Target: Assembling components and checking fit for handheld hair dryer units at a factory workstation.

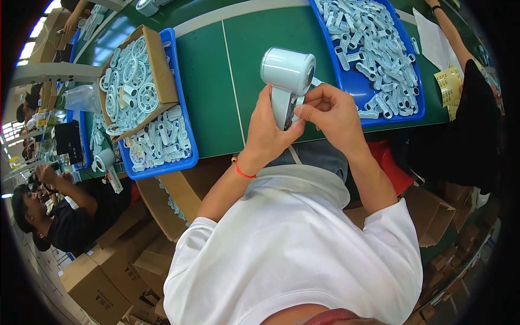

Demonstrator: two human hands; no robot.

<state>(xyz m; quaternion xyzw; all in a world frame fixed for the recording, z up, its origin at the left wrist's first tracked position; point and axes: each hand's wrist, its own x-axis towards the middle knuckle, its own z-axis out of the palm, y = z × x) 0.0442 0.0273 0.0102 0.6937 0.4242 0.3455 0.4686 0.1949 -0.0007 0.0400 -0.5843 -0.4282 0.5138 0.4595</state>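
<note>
A light blue handheld fan [287,70] with a glossy drum-shaped head stands nearly upright over the green table. My left hand [265,132] is wrapped round its handle, with a red cord bracelet on the wrist. Along the handle's right side shows a dark open strip. My right hand [337,116] is closed beside that strip, thumb and fingers pinching a narrow light blue plastic cover [316,82]; its end sticks out above the fingers, and the rest is mostly hidden.
To the right lies a blue tray [355,95] heaped with handle covers. A cardboard box [168,86] of round grilles and parts rests on another blue tray [189,160] at left. Co-workers sit on both sides. A yellow sheet [448,89] lies far right; cartons [103,281] stand lower left.
</note>
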